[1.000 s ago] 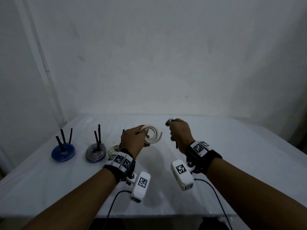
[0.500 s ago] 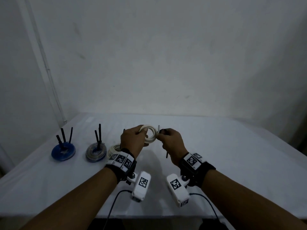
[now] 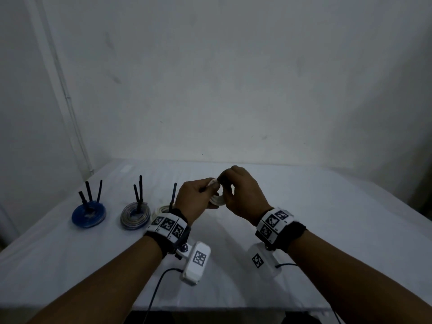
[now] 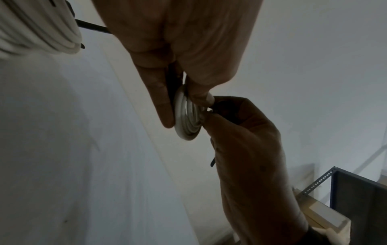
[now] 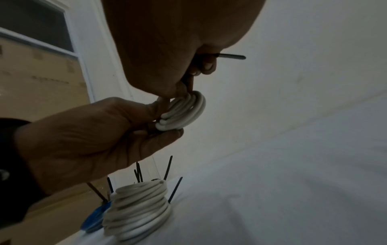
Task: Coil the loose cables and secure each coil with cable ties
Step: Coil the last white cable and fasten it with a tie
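right hand (image 3: 243,192) closed in, pinching cable tie (image 5: 231,56)

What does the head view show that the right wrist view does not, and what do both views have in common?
Only the head view shows the grey coil standing apart on the table, and both wrist bands with printed markers.

Only the right wrist view shows the black cable tie sticking out past the right hand's fingers, and a window frame behind.

Both show the left hand and right hand together at the small white coil, plus the larger white coil and the blue coil on the table.
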